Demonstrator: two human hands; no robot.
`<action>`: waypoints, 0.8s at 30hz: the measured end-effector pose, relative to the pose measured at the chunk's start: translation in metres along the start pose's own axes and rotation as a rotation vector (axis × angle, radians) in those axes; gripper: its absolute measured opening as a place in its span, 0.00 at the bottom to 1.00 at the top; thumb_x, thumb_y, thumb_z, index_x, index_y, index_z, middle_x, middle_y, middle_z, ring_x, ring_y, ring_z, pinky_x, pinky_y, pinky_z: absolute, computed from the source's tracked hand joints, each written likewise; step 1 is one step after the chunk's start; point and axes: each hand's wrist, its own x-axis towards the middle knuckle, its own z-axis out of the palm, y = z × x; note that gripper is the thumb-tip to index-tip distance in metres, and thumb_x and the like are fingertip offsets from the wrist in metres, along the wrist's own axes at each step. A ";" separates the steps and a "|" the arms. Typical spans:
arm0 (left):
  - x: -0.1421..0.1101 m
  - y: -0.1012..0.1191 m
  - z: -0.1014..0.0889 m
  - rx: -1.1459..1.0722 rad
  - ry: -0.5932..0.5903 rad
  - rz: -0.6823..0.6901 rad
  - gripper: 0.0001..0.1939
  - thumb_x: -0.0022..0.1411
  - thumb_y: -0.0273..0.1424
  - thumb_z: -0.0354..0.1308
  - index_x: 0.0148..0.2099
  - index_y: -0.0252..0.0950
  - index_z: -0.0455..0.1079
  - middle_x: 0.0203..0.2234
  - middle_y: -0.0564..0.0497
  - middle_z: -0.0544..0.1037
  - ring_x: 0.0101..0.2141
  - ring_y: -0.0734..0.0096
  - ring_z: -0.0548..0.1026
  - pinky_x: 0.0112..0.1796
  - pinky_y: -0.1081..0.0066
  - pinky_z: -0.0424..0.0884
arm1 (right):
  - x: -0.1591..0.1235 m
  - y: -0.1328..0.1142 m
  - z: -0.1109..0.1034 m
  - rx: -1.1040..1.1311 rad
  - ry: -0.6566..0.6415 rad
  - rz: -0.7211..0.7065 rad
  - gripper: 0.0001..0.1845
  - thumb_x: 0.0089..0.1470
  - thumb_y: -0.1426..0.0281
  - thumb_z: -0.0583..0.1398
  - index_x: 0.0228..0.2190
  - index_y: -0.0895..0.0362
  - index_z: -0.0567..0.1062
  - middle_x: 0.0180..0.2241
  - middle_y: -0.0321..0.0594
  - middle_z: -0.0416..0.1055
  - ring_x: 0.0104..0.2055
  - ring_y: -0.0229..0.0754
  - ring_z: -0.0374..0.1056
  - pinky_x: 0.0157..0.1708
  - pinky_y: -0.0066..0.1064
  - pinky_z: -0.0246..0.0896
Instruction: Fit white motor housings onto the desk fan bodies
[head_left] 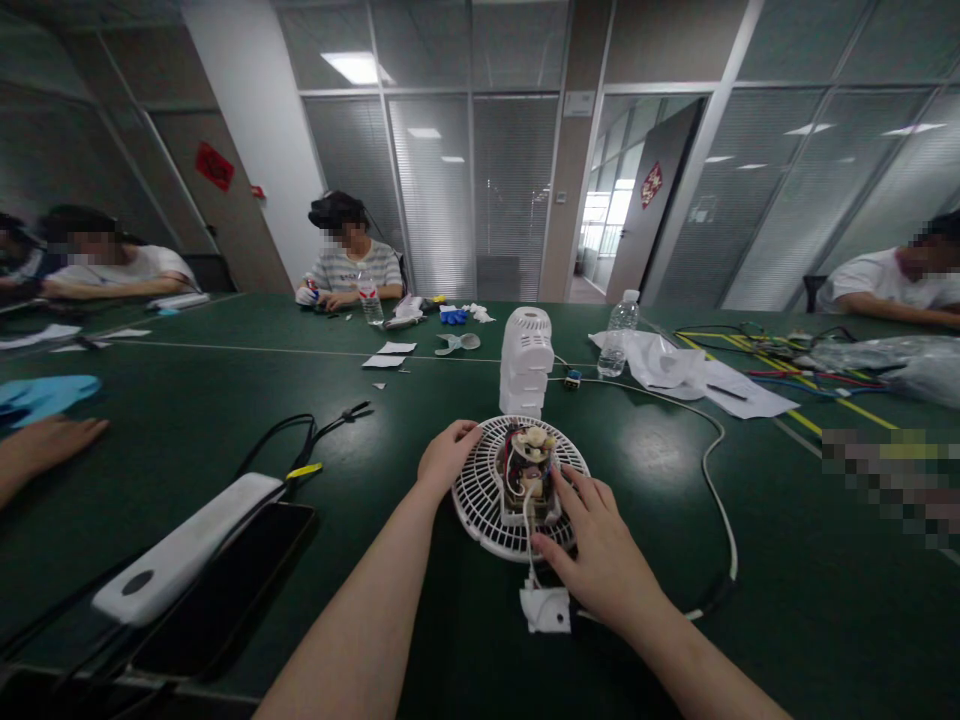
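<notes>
A round white fan grille (480,510) lies on the table in front of me, with an exposed motor (531,465) and thin wires at its centre. My left hand (450,457) grips the grille's upper-left rim, fingertips curled over the edge. On the other side, my right hand (600,535) bears on the motor's right side with its fingers, the thumb reaching to the lower part near the white cord. A small white plastic piece (546,610) lies just below the grille, by the cord. Behind it stands a white slotted fan housing (525,362).
A white power strip (191,545) and a black phone (225,590) lie left. Behind are a water bottle (619,332), crumpled paper (667,362) and a clear plastic fan blade (457,343). A white cable (712,470) loops right. Another person's hand (56,445) rests at far left; several people sit around.
</notes>
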 end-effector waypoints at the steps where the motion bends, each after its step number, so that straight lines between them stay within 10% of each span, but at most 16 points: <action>1: -0.001 0.000 0.000 0.003 -0.004 0.002 0.18 0.63 0.47 0.52 0.48 0.46 0.74 0.42 0.53 0.81 0.40 0.64 0.77 0.40 0.70 0.71 | 0.000 -0.001 0.001 -0.001 0.009 0.003 0.40 0.55 0.53 0.57 0.63 0.59 0.58 0.65 0.48 0.55 0.66 0.57 0.48 0.64 0.48 0.50; 13: -0.003 -0.001 0.000 0.047 -0.012 0.015 0.21 0.62 0.51 0.50 0.51 0.48 0.72 0.42 0.53 0.80 0.40 0.63 0.77 0.37 0.71 0.69 | 0.014 0.003 -0.021 0.048 0.051 0.020 0.25 0.59 0.58 0.53 0.55 0.54 0.69 0.55 0.46 0.70 0.56 0.54 0.65 0.54 0.50 0.59; 24: -0.006 0.004 -0.003 0.040 -0.008 0.003 0.23 0.62 0.53 0.50 0.50 0.48 0.72 0.43 0.51 0.80 0.41 0.60 0.77 0.37 0.68 0.68 | 0.154 0.018 -0.048 0.230 0.426 0.044 0.29 0.57 0.60 0.56 0.57 0.57 0.61 0.51 0.50 0.71 0.50 0.51 0.70 0.49 0.43 0.65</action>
